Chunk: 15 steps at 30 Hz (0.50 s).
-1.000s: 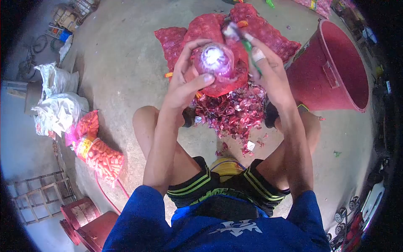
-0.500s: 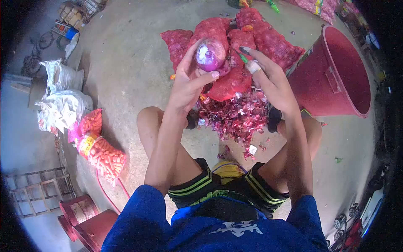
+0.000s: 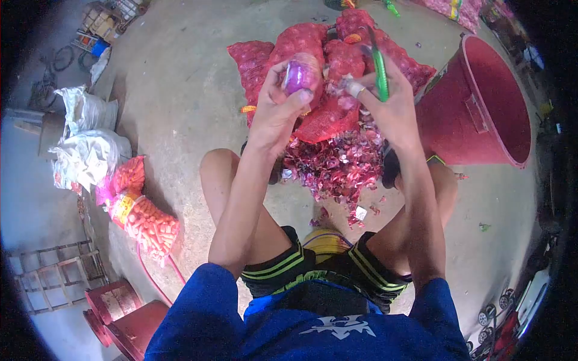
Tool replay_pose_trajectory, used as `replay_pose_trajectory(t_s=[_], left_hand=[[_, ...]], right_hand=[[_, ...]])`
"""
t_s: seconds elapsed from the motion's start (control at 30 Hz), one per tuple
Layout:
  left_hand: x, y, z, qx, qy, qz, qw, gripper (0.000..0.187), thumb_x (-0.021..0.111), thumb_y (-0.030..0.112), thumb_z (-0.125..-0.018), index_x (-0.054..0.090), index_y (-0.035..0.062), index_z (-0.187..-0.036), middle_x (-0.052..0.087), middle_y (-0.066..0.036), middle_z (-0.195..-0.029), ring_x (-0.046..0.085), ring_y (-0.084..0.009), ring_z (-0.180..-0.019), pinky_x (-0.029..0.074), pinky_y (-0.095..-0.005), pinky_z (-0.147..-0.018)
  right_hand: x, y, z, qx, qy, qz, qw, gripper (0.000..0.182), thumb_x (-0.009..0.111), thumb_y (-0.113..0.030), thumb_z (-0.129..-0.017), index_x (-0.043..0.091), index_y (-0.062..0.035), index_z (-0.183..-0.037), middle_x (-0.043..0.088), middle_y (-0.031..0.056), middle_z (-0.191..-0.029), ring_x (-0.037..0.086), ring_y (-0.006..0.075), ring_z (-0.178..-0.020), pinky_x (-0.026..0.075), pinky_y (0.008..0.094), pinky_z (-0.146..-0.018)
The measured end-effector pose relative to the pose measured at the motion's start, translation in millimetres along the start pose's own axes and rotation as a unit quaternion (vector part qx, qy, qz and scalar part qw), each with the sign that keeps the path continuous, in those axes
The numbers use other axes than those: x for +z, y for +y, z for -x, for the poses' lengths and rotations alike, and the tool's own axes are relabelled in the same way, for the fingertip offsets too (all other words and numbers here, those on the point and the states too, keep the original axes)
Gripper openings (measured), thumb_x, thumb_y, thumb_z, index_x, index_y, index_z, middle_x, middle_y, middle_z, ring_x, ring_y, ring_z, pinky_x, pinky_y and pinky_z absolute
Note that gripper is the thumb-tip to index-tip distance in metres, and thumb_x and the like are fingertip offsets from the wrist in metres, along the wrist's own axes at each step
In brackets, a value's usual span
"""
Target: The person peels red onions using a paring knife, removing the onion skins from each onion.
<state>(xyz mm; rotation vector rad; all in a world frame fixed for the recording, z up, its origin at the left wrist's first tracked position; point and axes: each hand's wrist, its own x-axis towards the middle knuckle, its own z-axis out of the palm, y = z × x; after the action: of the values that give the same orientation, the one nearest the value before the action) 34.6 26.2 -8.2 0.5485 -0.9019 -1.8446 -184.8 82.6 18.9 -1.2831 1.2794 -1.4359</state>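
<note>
My left hand (image 3: 274,120) is wrapped round a purple-red onion (image 3: 301,75) with a pale, shiny patch, held up in front of me. To its right, my right hand (image 3: 392,117) grips a knife by its green handle (image 3: 380,75). The knife's thin, dark blade points up and away from me, apart from the onion. White tape (image 3: 356,89) circles the right thumb. A pale, blurred scrap, perhaps peel, shows by that thumb's tip. Below both hands, a heap of purple onion skins (image 3: 337,171) lies on the floor between my feet.
Red mesh sacks (image 3: 301,45) of onions lie just beyond my hands. A large red tub (image 3: 448,126) stands at the right. On the left are white sacks (image 3: 93,153) and a bag of carrots (image 3: 150,225). Red containers (image 3: 138,325) sit at the lower left.
The knife has swung from lying low across my right fingers to pointing upward. My left hand has turned the onion, so its white end no longer faces me.
</note>
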Motion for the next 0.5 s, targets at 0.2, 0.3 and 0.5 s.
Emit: replay_pose_trajectory(t_s=[0.2, 0.3, 0.5], left_hand=[[-7, 15, -2, 0.186, 0.037, -0.33, 0.925, 0.083, 0.102, 0.011, -0.067, 0.062, 0.0033, -0.14, 0.071, -0.007, -0.127, 0.07, -0.0187, -0.116, 0.059, -0.0353, -0.101], [-15, 21, -2, 0.229, 0.083, -0.442, 0.863, 0.087, 0.108, 0.021, -0.057, 0.07, 0.0013, -0.132, 0.074, -0.009, -0.123, 0.072, -0.0199, -0.11, 0.06, -0.0353, -0.097], [-16, 28, 2, 0.288, 0.099, -0.591, 0.747, 0.09, 0.108, 0.018, -0.056, 0.07, 0.0047, -0.136, 0.078, -0.008, -0.115, 0.075, -0.0165, -0.102, 0.061, -0.0323, -0.089]], right_hand=[[-25, 12, 11, -0.092, -0.188, 0.194, 0.958, 0.048, 0.064, -0.013, -0.102, 0.056, -0.0024, -0.148, 0.072, 0.0183, -0.088, 0.073, 0.0219, -0.082, 0.054, 0.0405, -0.076], [-16, 4, 20, -0.101, -0.188, 0.21, 0.954, 0.038, 0.057, -0.012, -0.105, 0.06, -0.0017, -0.141, 0.065, 0.0228, -0.082, 0.07, 0.0354, -0.074, 0.05, 0.0446, -0.071], [-4, -2, 23, -0.116, -0.185, 0.222, 0.95, 0.033, 0.057, -0.01, -0.105, 0.062, -0.0053, -0.137, 0.063, 0.0248, -0.081, 0.066, 0.0445, -0.075, 0.048, 0.05, -0.07]])
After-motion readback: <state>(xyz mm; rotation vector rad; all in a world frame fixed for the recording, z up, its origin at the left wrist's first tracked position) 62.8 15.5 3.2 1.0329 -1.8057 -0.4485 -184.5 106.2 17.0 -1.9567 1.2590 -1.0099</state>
